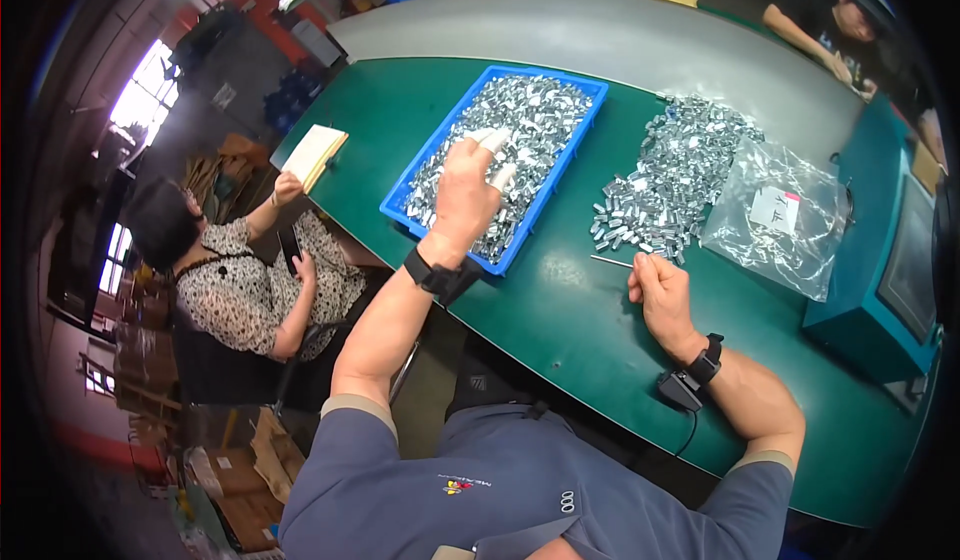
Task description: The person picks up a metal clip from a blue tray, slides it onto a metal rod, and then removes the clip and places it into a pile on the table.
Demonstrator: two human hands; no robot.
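Note:
My left hand (467,198) is over a blue plastic tray (393,201) heaped with small shiny metal pieces (535,105). White covers sit on its thumb and a finger; their tips are apart, and I see nothing held between them. My right hand (661,295) is closed round a thin metal rod (611,260), which points left above the green tabletop. Just beyond that hand lies a loose pile of similar small metal pieces (680,165). Each wrist wears a black strap, and a small dark box with a cable hangs at the right one.
A clear plastic bag (775,220) with a white label lies right of the pile. At the table's right end stands a teal machine (880,270) with a screen. A seated person (260,280) on the left holds a paper pad (314,157). Another person sits beyond the grey partition (600,35).

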